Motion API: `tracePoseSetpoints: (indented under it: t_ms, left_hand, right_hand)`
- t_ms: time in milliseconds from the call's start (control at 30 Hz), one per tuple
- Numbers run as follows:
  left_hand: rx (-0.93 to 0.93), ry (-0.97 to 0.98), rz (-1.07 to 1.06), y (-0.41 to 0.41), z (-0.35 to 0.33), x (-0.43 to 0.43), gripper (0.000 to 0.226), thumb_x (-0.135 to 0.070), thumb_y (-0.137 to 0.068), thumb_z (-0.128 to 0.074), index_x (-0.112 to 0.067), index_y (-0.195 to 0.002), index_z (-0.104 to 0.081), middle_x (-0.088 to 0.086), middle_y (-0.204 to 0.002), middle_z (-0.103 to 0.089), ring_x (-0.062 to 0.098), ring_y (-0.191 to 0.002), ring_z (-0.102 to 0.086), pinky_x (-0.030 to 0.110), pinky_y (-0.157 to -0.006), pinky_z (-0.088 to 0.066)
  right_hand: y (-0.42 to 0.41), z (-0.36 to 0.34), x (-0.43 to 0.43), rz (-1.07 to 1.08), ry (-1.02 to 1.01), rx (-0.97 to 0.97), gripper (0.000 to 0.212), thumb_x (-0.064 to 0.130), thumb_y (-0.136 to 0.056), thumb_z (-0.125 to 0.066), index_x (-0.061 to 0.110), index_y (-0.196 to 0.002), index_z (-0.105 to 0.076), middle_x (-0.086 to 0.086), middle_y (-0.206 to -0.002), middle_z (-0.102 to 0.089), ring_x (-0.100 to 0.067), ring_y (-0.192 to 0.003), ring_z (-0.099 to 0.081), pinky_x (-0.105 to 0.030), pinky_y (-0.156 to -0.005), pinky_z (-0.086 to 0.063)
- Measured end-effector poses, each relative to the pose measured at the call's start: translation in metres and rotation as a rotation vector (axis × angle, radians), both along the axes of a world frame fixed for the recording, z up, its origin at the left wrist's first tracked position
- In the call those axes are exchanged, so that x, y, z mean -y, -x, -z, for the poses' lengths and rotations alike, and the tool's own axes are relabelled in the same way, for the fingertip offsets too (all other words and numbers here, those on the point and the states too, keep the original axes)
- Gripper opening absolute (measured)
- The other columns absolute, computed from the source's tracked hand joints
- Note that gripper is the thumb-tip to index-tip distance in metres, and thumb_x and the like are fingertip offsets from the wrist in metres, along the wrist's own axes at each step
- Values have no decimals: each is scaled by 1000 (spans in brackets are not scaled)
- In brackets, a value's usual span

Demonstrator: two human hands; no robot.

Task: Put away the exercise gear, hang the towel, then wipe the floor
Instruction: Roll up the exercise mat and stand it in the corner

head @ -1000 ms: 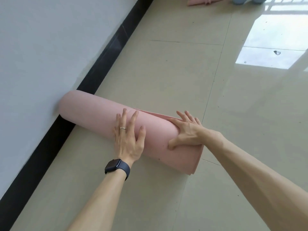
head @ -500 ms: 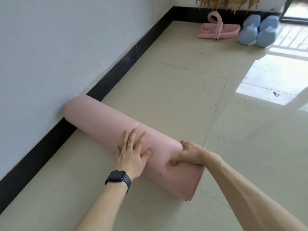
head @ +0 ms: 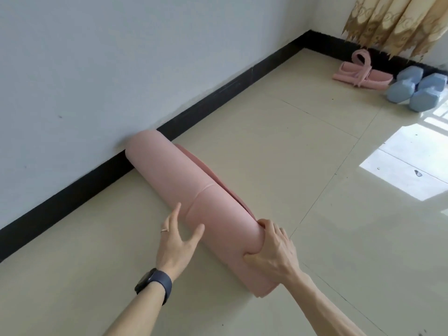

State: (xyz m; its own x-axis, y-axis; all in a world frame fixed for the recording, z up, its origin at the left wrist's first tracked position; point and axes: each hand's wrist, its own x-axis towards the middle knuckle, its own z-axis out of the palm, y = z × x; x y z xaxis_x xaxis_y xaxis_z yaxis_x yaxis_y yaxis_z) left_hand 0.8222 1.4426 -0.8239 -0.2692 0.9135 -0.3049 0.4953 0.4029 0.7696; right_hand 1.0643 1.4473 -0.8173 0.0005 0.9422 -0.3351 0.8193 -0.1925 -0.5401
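A rolled pink exercise mat (head: 184, 190) lies on the tiled floor, its far end against the black skirting and white wall. My right hand (head: 271, 251) grips the roll near its near end, thumb pressed into the side and fingers curled over the top. My left hand (head: 177, 236) is spread with straight fingers at the roll's left side, fingertips touching it; a dark watch sits on that wrist. In the far corner lie a smaller pink rolled item tied with a strap (head: 351, 75) and two light blue dumbbells (head: 417, 90).
The white wall and black skirting (head: 218, 93) run along the left. A beige patterned curtain (head: 397, 23) hangs at the far right corner. Sunlight makes a bright patch on the glossy tiles (head: 407, 166) to the right.
The view has lifted, showing the far corner. My left hand came off the top of the roll to its left side. My right hand's grip has moved closer to the mat's near end.
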Motion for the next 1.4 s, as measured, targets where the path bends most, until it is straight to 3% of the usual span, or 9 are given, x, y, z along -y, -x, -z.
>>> tracePoseSetpoints:
  t_ms: [133,233,300,400,533,800,1000,1200,1400]
  left_hand:
    - [622,174,-532,75,-11,48,117,-66,-54,-83,-49,-148,-16,2,-145,-47,33,-125,-50,53,-98,-44]
    - [885,48,-778,138,-16,96,97,-47,-55,-87,-43,-139,-38,6,-130,-60,33,-102,-60,49,-74,-55]
    - [940,-59,-910,175,-26,132,96,-44,-64,-86,-51,-142,-32,6,-128,-58,34,-105,-58,58,-82,-53]
    - [878,-111,-980,224,-50,179,109,-45,-64,-88,-59,-144,-15,4,-130,-57,36,-112,-58,66,-90,-48]
    - [720,-136,-1005,265,-71,227,109,-53,-61,-88,-56,-143,-15,-8,-135,-53,25,-114,-58,44,-78,-55]
    - [490,-383,-1065,324,-93,290,113,-40,-56,-91,-45,-146,-22,-18,-134,-52,13,-116,-58,51,-97,-51]
    - [423,-483,-939,336,-111,318,114,-32,-57,-94,-46,-145,-24,-20,-133,-54,8,-118,-59,45,-99,-51]
    - [416,-498,-819,377,-141,336,121,-28,-49,-98,-47,-144,-26,-18,-136,-53,12,-121,-57,47,-100,-50]
    - [455,-407,-757,400,-166,352,125,-23,-44,-96,-50,-142,-25,-15,-135,-54,15,-121,-57,47,-102,-49]
  right_hand:
    - [46,-2,54,-154,12,-104,77,50,-55,-68,43,-126,-38,30,-105,-49,-5,-108,-46,-24,-85,-41]
    - [94,-2,76,-285,53,-197,73,44,-56,-73,48,-122,-40,30,-101,-51,-4,-103,-51,-23,-80,-41]
    - [125,2,90,-347,105,-251,73,43,-54,-74,49,-119,-41,26,-103,-57,-5,-99,-56,-27,-79,-47]
    - [168,10,120,-433,148,-278,75,43,-51,-74,52,-117,-40,22,-104,-61,-6,-98,-59,-35,-81,-53]
    - [223,9,152,-549,205,-323,77,41,-50,-76,51,-116,-37,19,-107,-62,-8,-99,-60,-33,-79,-53]
    - [349,-17,161,-768,631,-553,137,58,-51,-86,35,-155,0,3,-147,-42,-20,-129,-48,-33,-97,-43]
    - [448,-76,164,-777,598,-810,80,53,-77,-76,16,-141,-45,1,-132,-64,-20,-115,-65,-30,-87,-52]
    - [503,-131,151,-852,540,-755,93,65,-59,-81,30,-137,-47,11,-126,-66,-10,-113,-63,-38,-95,-45]
    - [527,-153,166,-874,546,-832,84,46,-68,-88,7,-134,-54,-6,-130,-65,-24,-118,-63,-41,-101,-49]
